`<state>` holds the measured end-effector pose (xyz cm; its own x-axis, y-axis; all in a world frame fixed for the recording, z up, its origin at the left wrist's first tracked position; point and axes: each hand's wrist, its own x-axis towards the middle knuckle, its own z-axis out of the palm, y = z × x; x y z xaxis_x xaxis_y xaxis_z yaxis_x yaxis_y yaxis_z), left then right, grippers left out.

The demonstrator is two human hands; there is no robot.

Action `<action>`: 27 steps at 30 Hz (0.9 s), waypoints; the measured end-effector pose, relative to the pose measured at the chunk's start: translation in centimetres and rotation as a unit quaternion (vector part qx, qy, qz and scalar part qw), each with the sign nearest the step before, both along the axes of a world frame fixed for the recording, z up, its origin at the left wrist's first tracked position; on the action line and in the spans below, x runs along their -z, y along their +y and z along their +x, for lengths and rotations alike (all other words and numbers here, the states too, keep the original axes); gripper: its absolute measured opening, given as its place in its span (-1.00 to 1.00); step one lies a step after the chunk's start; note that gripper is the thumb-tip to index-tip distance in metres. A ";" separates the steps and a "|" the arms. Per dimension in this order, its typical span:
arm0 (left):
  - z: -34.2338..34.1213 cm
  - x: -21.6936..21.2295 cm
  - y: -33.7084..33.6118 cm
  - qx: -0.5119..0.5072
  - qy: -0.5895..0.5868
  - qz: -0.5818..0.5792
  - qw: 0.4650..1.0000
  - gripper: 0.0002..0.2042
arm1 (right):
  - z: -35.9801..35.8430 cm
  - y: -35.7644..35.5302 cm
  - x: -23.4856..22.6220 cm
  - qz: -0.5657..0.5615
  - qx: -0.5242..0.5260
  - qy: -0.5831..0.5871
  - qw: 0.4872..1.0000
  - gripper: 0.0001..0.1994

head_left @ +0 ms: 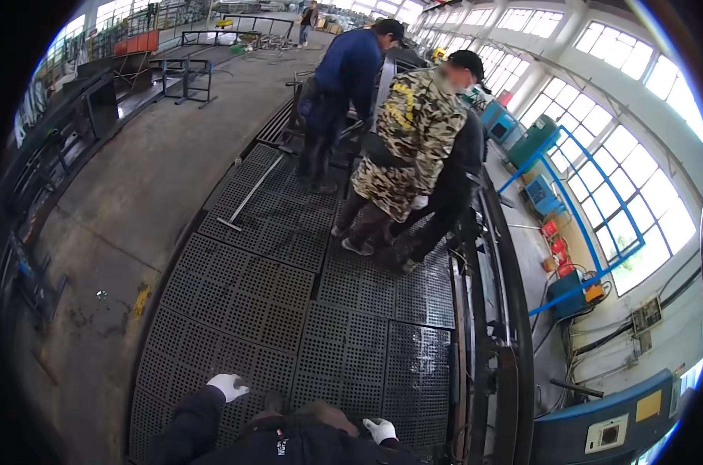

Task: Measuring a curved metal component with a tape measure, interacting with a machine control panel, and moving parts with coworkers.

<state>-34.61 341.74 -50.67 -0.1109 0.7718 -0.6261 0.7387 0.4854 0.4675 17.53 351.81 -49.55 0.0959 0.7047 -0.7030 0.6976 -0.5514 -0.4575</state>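
My left hand (pixel 229 387), in a white glove, hangs over the black perforated floor panels (pixel 243 283) with its thumb apart from loosely bent fingers. It holds nothing. To the right, near my body, my white-gloved right hand (pixel 380 430) has its fingers slightly spread, with nothing seen in it. Both dark sleeves come in from the lower edge. Farther off on the panels lies a long thin T-shaped metal bar (pixel 252 188), out of reach of both hands.
Ahead stand a person in camouflage (pixel 409 143) and a person in dark blue (pixel 343 85), another dark-clothed figure partly hidden beside them. A long dark rail (pixel 514 333) bounds the right. Beyond it are a blue tubular frame (pixel 599 186) and a blue machine cabinet (pixel 599 418).
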 end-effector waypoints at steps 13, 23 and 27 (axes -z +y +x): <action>-25.8 0.3 25.0 -0.162 0.033 0.020 0.986 -0.43 | -22.9 36.1 15.7 -0.061 -0.157 -0.017 0.986 -0.40; -48.0 0.1 38.0 -0.241 0.078 -0.080 0.964 -0.51 | -55.0 71.7 11.4 -0.033 -0.162 0.073 0.983 -0.61; -59.8 2.9 45.1 -0.288 0.019 -0.149 0.946 -0.50 | -72.7 86.0 7.4 -0.035 -0.256 -0.012 0.966 -0.48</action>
